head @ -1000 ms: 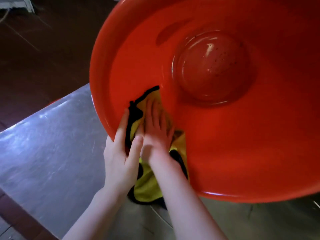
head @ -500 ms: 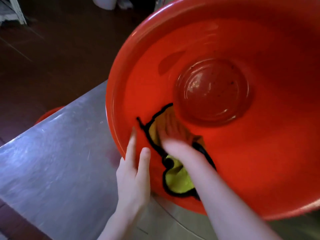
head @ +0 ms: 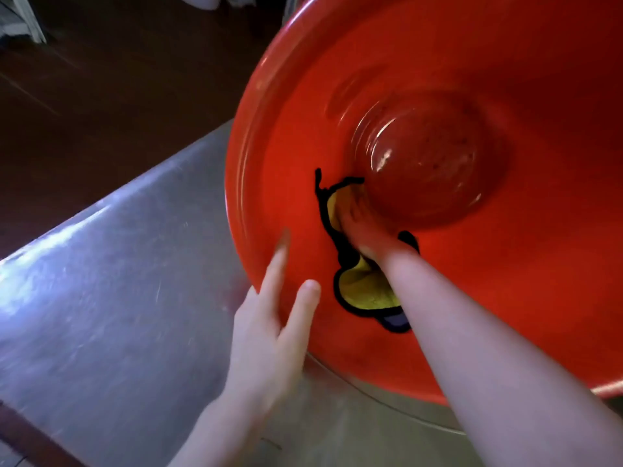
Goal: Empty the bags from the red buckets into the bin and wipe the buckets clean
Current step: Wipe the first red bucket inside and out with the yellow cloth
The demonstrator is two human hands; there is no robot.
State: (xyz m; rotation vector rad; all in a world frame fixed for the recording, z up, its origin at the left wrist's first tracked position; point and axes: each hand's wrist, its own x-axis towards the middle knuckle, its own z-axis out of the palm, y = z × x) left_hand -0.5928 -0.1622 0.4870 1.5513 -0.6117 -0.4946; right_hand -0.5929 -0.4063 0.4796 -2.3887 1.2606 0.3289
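Observation:
A big red bucket [head: 526, 271] lies tilted on its side on a steel table, its mouth toward me and its speckled bottom [head: 431, 163] in sight. My right hand [head: 362, 230] reaches deep inside and presses a yellow cloth with black edging [head: 365, 291] against the lower inner wall, close to the bottom. My left hand [head: 269, 328] holds the bucket's near rim, thumb inside, fingers along the outside.
The steel table [head: 111, 298] runs from lower left toward the bucket, with its edge at the left. Beyond it lies a dark brown floor [head: 118, 89]. A white object [head: 205, 0] stands at the top edge.
My right hand has pushed the cloth deeper into the bucket, from the rim toward the bottom. The left hand keeps hold of the rim as the bucket shifts right in view.

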